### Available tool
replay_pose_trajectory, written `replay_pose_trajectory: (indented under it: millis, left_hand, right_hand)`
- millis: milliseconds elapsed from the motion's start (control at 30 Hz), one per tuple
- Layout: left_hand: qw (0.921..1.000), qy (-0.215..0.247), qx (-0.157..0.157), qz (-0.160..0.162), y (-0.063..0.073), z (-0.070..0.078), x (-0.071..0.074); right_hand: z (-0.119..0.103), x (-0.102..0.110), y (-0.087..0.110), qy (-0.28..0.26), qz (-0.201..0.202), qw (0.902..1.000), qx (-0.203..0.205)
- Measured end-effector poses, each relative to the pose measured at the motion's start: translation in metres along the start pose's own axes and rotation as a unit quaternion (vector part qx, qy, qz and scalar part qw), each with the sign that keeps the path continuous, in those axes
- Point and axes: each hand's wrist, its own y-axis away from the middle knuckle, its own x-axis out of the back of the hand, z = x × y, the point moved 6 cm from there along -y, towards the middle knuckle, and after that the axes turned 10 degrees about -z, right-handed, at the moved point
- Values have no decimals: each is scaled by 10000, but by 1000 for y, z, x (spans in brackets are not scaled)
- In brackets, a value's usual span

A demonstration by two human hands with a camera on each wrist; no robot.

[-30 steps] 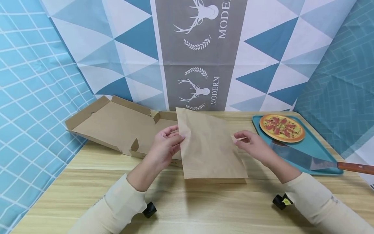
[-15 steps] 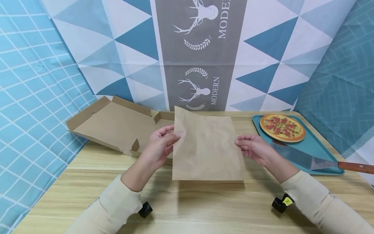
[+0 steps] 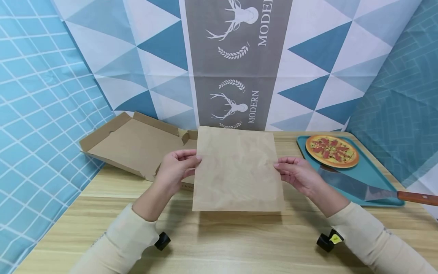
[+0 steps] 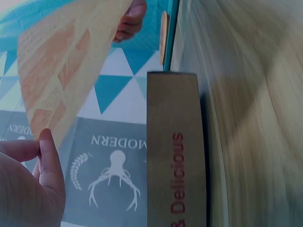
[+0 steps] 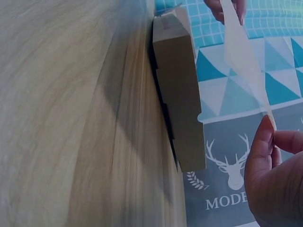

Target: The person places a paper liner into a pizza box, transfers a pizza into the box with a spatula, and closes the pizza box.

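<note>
A square sheet of brown paper hangs stretched between my two hands, raised above the table. My left hand pinches its left edge between thumb and fingers. On the opposite edge, my right hand pinches the paper the same way. From the left wrist, the underside of the paper shows faint reddish print. Behind the sheet lies an open cardboard pizza box, its lid spread to the left. Much of the box's base is hidden by the paper; its side wall bears the word "Delicious".
At the right a teal tray carries a pizza. A metal pizza server lies across that tray, its wooden handle jutting past the right edge. Patterned sheets stand behind the wooden table.
The paper has shifted left and been drawn flat, its raised left corner now level. My left hand has moved left. The right hand has taken a firmer pinch on the right edge.
</note>
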Motion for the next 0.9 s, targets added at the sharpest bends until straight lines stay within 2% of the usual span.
replay_pose_trajectory:
  millis: [233, 533, 700, 900]
  left_hand:
    - [9994, -346, -46, -9, -3, 4, 11]
    - [9970, -757, -38, 141, -11, 9, 26]
    - [9970, -777, -47, 38, -17, 11, 32]
    - [9983, -581, 1, -2, -19, 16, 44]
  right_hand:
    - [3, -5, -3, 207, 24, 9998, -59]
    - [7, -12, -9, 354, 50, 9993, -75]
    - [9, -14, -11, 232, -6, 9997, -24]
    - [10, -15, -17, 13, -151, 9999, 56]
